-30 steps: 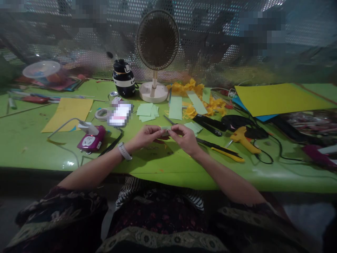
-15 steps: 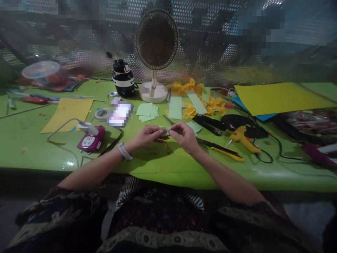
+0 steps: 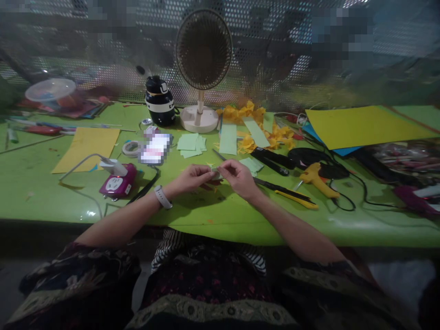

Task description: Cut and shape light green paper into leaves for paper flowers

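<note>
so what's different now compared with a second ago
Less of the small green paper shows between the left hand and right hand; whether folded or turned, I can't tell. Nothing was visibly taken up or let go. The fan, glue gun and green paper stack stayed put.

Wrist strap (image 3: 162, 197), one: pale, is circling the left wrist (image 3: 172, 191) and is showing a line of small dark holes. Dark garment (image 3: 211, 277), one: is bearing small reddish floral specks and is carrying an olive border (image 3: 209, 310) of round medallions. Sleeves (image 3: 82, 270), two: loose, dark, are displaying greyish floral figures on the left. Striped cloth (image 3: 169, 251): black-and-white, is showing at either side.
</note>
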Action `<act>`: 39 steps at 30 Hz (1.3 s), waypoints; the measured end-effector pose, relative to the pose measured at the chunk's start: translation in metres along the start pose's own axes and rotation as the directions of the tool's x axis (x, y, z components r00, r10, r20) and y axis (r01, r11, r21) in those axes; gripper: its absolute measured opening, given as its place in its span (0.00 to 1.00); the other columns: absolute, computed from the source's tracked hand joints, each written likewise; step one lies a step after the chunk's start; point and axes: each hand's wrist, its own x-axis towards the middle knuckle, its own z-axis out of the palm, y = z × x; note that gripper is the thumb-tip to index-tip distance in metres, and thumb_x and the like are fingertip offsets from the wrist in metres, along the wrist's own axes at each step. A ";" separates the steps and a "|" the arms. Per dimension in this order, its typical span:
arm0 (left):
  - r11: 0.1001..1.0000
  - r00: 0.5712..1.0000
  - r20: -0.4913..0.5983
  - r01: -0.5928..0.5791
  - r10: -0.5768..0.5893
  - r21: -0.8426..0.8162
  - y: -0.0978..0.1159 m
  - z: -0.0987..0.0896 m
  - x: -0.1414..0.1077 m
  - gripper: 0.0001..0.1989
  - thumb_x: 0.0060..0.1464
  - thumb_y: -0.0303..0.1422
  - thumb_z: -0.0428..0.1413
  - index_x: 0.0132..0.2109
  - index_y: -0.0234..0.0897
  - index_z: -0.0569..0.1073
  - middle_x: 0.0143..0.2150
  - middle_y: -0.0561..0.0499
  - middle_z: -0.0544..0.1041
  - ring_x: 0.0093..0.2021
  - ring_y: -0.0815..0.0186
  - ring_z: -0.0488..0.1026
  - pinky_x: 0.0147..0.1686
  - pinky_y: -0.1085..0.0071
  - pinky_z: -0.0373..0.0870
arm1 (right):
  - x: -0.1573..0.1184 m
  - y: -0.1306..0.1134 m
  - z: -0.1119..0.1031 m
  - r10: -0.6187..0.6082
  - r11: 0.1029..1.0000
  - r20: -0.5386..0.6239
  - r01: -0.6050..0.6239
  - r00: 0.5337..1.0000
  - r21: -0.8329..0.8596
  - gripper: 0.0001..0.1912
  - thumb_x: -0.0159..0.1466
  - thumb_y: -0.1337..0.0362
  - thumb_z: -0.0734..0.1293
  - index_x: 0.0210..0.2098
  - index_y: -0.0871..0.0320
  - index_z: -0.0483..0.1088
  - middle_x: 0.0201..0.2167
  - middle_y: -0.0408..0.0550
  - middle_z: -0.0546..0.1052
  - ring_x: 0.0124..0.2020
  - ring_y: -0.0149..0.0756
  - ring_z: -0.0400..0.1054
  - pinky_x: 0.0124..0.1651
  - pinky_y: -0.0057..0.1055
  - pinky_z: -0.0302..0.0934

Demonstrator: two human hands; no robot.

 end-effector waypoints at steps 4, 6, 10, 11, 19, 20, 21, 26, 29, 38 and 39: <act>0.998 0.998 -0.010 0.067 -0.067 0.017 0.003 0.002 0.000 0.13 0.52 0.38 0.66 0.40 0.32 0.78 0.38 0.45 0.83 0.39 0.65 0.80 0.39 0.70 0.77 | 0.001 0.001 0.001 -0.026 1.000 -0.017 0.026 1.000 -0.014 0.21 0.60 0.44 0.70 0.31 0.57 0.69 0.29 0.44 0.72 0.31 0.34 0.67 0.39 0.35 0.66; 0.996 0.996 -0.025 0.085 -0.085 -0.017 0.001 0.003 0.002 0.13 0.51 0.37 0.67 0.38 0.32 0.78 0.37 0.45 0.83 0.38 0.65 0.81 0.40 0.69 0.77 | 0.001 0.001 0.003 -0.044 0.998 -0.035 0.043 0.998 -0.038 0.22 0.60 0.43 0.70 0.31 0.57 0.70 0.30 0.45 0.72 0.32 0.35 0.67 0.40 0.36 0.66; 0.993 0.995 -0.033 0.094 -0.097 -0.068 -0.007 0.003 0.006 0.12 0.52 0.38 0.67 0.38 0.32 0.79 0.37 0.44 0.84 0.37 0.66 0.81 0.41 0.68 0.77 | 0.000 0.001 0.005 -0.052 0.995 -0.037 0.049 0.998 -0.090 0.22 0.61 0.42 0.69 0.29 0.57 0.70 0.33 0.48 0.72 0.35 0.37 0.68 0.42 0.38 0.67; 0.994 0.995 -0.036 0.092 -0.094 -0.065 -0.009 0.003 0.007 0.12 0.52 0.38 0.66 0.37 0.32 0.79 0.37 0.44 0.84 0.36 0.66 0.81 0.41 0.68 0.78 | 0.000 0.001 0.006 -0.039 0.995 -0.026 0.036 0.999 -0.095 0.22 0.61 0.42 0.69 0.29 0.56 0.69 0.33 0.48 0.72 0.35 0.37 0.68 0.42 0.39 0.67; 0.995 0.995 -0.020 0.098 -0.098 0.024 -0.007 0.006 0.004 0.14 0.52 0.40 0.66 0.31 0.31 0.77 0.31 0.44 0.83 0.31 0.66 0.81 0.37 0.67 0.79 | -0.003 0.001 0.008 0.014 0.998 -0.010 -0.015 1.000 -0.065 0.23 0.61 0.42 0.68 0.31 0.57 0.68 0.30 0.46 0.72 0.33 0.36 0.68 0.39 0.37 0.66; 0.995 0.995 -0.023 0.096 -0.095 0.022 -0.006 0.006 0.003 0.15 0.52 0.40 0.66 0.31 0.31 0.76 0.31 0.44 0.83 0.32 0.66 0.81 0.38 0.67 0.79 | -0.003 0.001 0.007 0.021 0.998 -0.010 -0.022 1.000 -0.058 0.23 0.61 0.42 0.69 0.31 0.57 0.68 0.30 0.46 0.72 0.33 0.36 0.68 0.39 0.36 0.66; 0.995 0.995 -0.018 0.094 -0.094 0.016 -0.005 0.006 0.002 0.15 0.53 0.41 0.65 0.32 0.31 0.77 0.33 0.44 0.83 0.32 0.66 0.81 0.38 0.67 0.79 | -0.002 0.001 0.007 0.025 0.998 -0.014 -0.026 1.000 -0.053 0.23 0.61 0.42 0.69 0.31 0.57 0.68 0.30 0.46 0.72 0.33 0.36 0.67 0.39 0.36 0.66; 0.993 0.992 0.050 0.118 -0.118 0.006 -0.001 0.005 0.001 0.15 0.55 0.42 0.63 0.37 0.32 0.78 0.38 0.43 0.84 0.36 0.66 0.81 0.38 0.70 0.78 | -0.001 0.000 0.005 0.012 1.000 -0.068 -0.013 0.998 -0.021 0.24 0.59 0.42 0.70 0.30 0.58 0.69 0.28 0.45 0.71 0.31 0.34 0.65 0.37 0.35 0.64; 0.992 0.993 0.027 0.117 -0.118 0.041 -0.001 0.003 0.001 0.15 0.56 0.42 0.63 0.36 0.32 0.77 0.36 0.43 0.84 0.34 0.67 0.81 0.35 0.72 0.77 | 0.001 -0.001 0.003 0.040 0.999 -0.047 -0.040 0.998 -0.002 0.24 0.58 0.41 0.70 0.31 0.58 0.68 0.28 0.44 0.71 0.30 0.33 0.64 0.36 0.33 0.62; 0.994 0.995 0.033 0.100 -0.098 -0.038 -0.005 -0.004 0.003 0.15 0.55 0.42 0.64 0.37 0.32 0.76 0.35 0.44 0.84 0.32 0.69 0.80 0.37 0.71 0.77 | -0.002 -0.003 -0.001 0.089 0.971 0.135 -0.055 0.987 -0.233 0.23 0.67 0.44 0.61 0.25 0.55 0.59 0.22 0.39 0.62 0.25 0.30 0.55 0.28 0.30 0.51; 0.993 0.994 0.037 0.108 -0.106 -0.050 -0.006 -0.004 0.003 0.15 0.56 0.42 0.64 0.37 0.32 0.76 0.34 0.44 0.84 0.32 0.69 0.80 0.37 0.71 0.77 | -0.003 -0.003 0.000 0.080 0.975 0.144 -0.047 0.986 -0.219 0.23 0.67 0.44 0.60 0.26 0.55 0.59 0.22 0.39 0.61 0.25 0.30 0.55 0.28 0.30 0.51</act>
